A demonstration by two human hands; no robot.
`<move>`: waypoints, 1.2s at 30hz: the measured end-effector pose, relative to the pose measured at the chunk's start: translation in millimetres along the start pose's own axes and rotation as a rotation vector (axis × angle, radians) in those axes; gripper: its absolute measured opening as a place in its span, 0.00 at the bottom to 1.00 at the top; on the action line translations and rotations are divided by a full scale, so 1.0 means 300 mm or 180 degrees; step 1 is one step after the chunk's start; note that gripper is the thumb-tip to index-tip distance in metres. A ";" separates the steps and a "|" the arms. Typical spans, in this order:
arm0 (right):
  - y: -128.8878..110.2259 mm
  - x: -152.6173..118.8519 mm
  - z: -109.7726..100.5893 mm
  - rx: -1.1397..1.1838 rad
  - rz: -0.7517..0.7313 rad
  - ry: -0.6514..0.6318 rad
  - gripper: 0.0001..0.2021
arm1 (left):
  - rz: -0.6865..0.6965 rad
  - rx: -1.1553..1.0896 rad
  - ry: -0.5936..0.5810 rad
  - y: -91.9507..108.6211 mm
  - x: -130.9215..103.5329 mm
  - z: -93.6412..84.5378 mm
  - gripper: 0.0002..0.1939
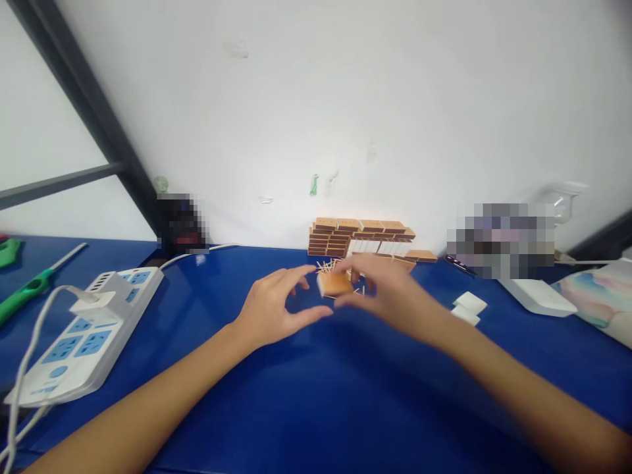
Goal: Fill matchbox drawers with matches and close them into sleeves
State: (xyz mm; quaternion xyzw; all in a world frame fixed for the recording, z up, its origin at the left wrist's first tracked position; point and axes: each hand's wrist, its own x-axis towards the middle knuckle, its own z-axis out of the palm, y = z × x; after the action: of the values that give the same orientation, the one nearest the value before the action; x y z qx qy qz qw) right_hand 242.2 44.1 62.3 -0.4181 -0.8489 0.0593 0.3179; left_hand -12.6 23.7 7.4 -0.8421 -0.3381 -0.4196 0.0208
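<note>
A small orange-brown matchbox [336,284] is between my two hands, its pale end facing left. My right hand [382,286] has its thumb in front of the box and its fingers behind, gripping the right part; motion blurs this hand a little. To the left of the box, my left hand [276,306] is open, thumb and fingers spread apart with nothing between them. Loose matches [326,266] lie in a heap just behind the box, and a few more show near the right fingers. Several stacked matchboxes [328,242] stand against the wall beyond.
A white power strip [106,349] with a plugged-in adapter and white cables lies at left, beside a green-handled tool [29,293]. Right of my right hand are small white blocks [469,304] and a white flat device [538,297]. The blue table [316,408] meets a white wall.
</note>
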 end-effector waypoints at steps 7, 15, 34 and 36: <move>-0.051 -0.279 0.133 0.1204 0.0572 -0.0622 0.12 | 0.0111 -0.0697 -0.0863 0.077 -0.027 0.042 0.16; -0.063 -0.263 0.154 0.2952 0.1769 -0.0292 0.19 | -0.0218 -0.0732 -0.0216 0.053 -0.024 0.056 0.24; -0.072 -0.264 0.134 0.2861 0.2407 -0.0025 0.23 | -0.0055 -0.0456 -0.0320 0.055 -0.034 0.065 0.22; -0.052 -0.258 0.127 0.2704 0.2426 0.0008 0.22 | -0.0132 -0.0369 -0.0368 0.055 -0.035 0.065 0.22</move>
State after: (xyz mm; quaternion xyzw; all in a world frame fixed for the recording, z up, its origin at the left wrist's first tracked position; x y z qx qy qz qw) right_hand 244.0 -17.5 0.0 -0.5303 -0.5394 0.5054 0.4153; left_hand 6.1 11.5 -8.7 -0.8575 -0.3312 -0.3895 -0.0561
